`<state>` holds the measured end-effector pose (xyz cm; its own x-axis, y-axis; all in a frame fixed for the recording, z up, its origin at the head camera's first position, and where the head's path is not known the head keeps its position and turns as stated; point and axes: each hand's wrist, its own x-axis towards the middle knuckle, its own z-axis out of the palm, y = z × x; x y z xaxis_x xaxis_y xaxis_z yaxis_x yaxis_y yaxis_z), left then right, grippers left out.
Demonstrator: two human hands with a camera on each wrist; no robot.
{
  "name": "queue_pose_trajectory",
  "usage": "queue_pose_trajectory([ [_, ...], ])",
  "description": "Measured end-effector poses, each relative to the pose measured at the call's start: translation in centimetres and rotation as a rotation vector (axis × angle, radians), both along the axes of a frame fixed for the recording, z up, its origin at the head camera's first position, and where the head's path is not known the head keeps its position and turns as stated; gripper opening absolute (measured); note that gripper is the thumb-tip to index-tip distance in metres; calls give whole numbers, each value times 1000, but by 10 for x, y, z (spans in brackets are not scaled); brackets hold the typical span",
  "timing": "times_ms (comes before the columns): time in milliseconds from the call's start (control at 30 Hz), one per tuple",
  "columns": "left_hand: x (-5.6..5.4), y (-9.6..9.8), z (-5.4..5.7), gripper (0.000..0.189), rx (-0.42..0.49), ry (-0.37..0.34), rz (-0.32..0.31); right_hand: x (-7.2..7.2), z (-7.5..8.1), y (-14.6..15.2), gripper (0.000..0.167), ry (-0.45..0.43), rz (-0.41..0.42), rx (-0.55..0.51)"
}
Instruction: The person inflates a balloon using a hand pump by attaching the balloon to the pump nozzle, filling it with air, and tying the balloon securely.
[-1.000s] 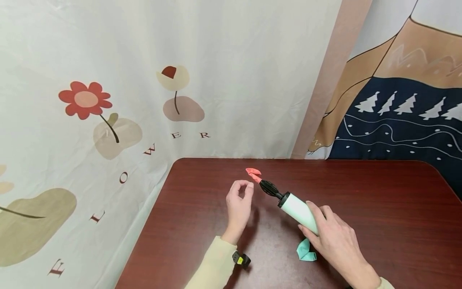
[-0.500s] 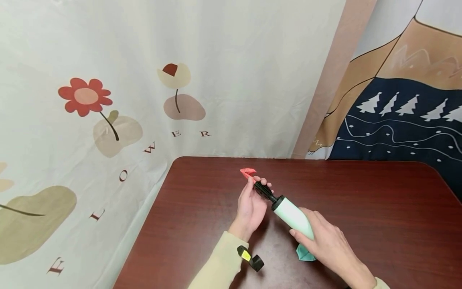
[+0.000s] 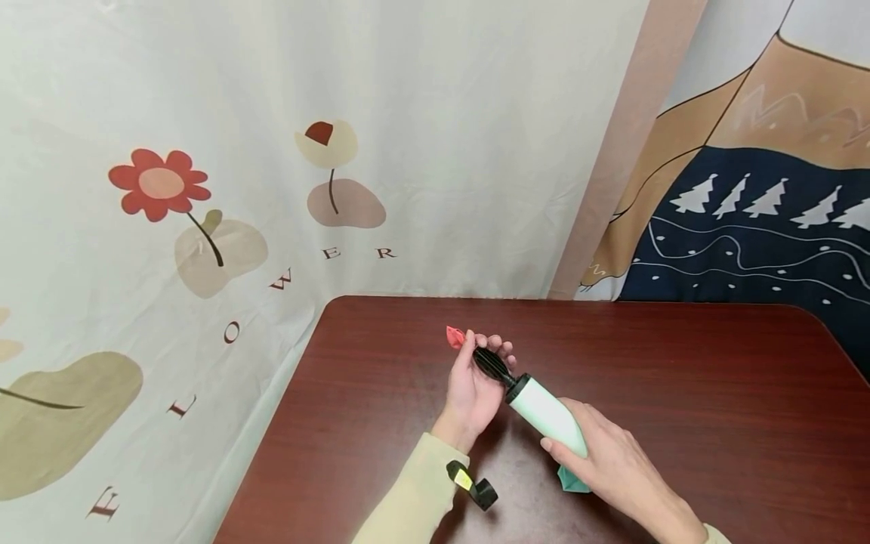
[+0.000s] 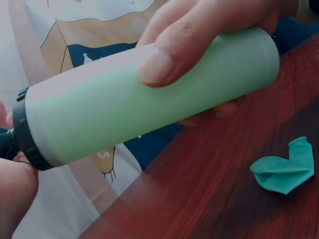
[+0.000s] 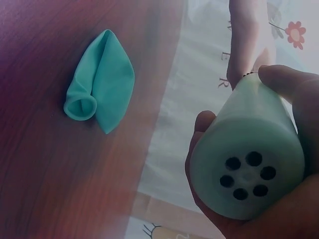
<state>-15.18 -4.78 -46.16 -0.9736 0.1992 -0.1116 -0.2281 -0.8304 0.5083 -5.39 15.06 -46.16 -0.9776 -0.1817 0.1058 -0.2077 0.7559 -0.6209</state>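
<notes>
A balloon pump [image 3: 547, 412] with a pale green barrel and a ribbed black nozzle [image 3: 493, 366] slants up to the left above the table. My right hand [image 3: 621, 453] grips its barrel, thumb on the near side. At the nozzle tip is a limp red balloon [image 3: 455, 337]. My left hand [image 3: 472, 389] pinches it there, thumb in front and fingers behind the nozzle; the balloon's neck is mostly hidden. Holes show in the pump's end [image 5: 246, 129] in the right wrist view. A limp teal balloon [image 5: 107, 79] lies on the table below, partly covered by my right hand in the head view.
The dark red-brown wooden table [image 3: 734, 393] has rounded far corners. A pale curtain [image 3: 462, 151] with printed flowers hangs behind and to the left. At the right is a navy and tan printed cloth [image 3: 761, 227]. A black camera strap [image 3: 472, 483] sits on my left wrist.
My left hand has come from beside the nozzle to around it, onto the red balloon. The pump has shifted slightly left and down with my right hand. Less of the teal balloon shows.
</notes>
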Motion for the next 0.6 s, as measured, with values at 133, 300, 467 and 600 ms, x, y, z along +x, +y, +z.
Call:
queue_pose_trajectory([
  [133, 3, 3, 0, 34, -66, 36, 33, -1, -1, -1, 57, 4, 3, -2],
  [300, 2, 9, -5, 31, -225, -2, 179, -2, 0, -6, 58, -4, 24, 5],
  [467, 0, 12, -14, 31, -287, -50, 298, -4, 0, -11, 67, -72, 49, 22],
  [600, -7, 6, -19, 31, -254, -63, 331, -5, 0, -13, 67, -107, 70, 52],
])
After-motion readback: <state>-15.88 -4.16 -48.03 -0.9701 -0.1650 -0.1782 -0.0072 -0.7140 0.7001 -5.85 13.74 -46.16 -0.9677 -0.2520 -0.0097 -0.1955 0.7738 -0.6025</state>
